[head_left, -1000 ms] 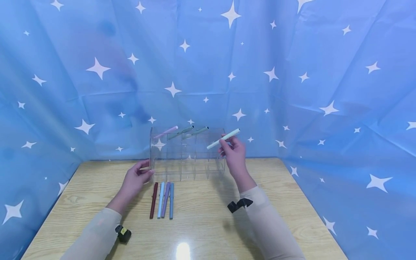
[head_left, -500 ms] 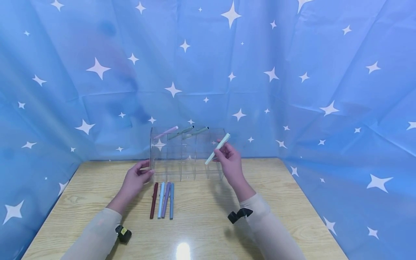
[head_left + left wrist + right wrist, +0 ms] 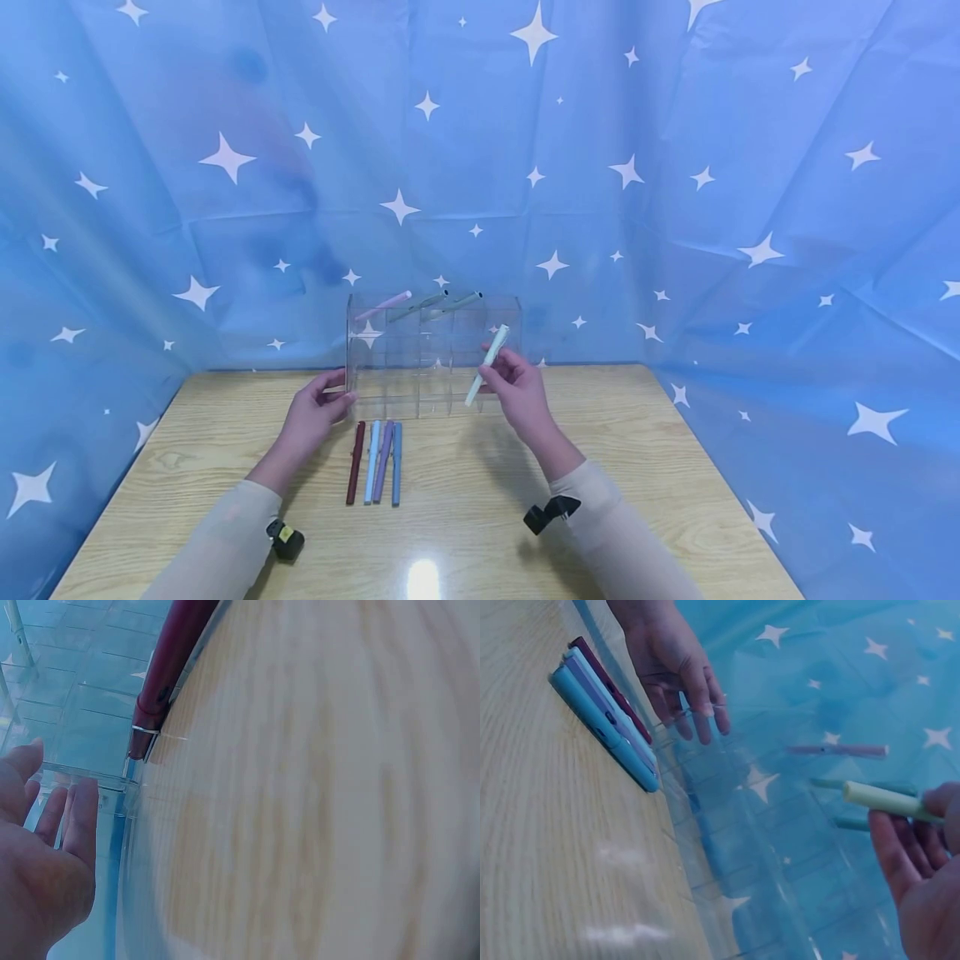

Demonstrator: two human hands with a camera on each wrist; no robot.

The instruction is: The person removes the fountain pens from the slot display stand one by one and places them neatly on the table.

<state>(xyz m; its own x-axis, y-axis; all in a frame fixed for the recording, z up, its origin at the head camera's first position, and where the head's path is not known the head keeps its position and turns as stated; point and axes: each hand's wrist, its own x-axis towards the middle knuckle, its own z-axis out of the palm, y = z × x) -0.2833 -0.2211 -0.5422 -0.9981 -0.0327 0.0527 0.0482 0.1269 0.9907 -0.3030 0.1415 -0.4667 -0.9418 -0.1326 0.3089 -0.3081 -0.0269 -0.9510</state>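
A clear compartmented rack [image 3: 405,362] stands at the back of the table. My left hand [image 3: 311,417] holds its left side, the thumb in front and the fingers farther back. My right hand [image 3: 521,396] pinches a pale green pen [image 3: 491,358] in front of the rack's right part, tilted with its lower end to the left. In the rack's top row lean a pink pen [image 3: 386,304] and two dark green pens [image 3: 420,306]. In front of the rack lie a dark red pen [image 3: 355,462], a light blue pen [image 3: 371,462], a purple pen [image 3: 382,461] and a blue pen [image 3: 396,464].
The wooden table [image 3: 465,533] reaches back to a blue curtain [image 3: 480,125] with white stars, which surrounds it on the back and sides. The rack stands close to this curtain. A small black camera sits on each wrist.
My right hand has moved down and to the left with the pale green pen, which has turned steeper. The left hand, the rack and the other pens have stayed put.
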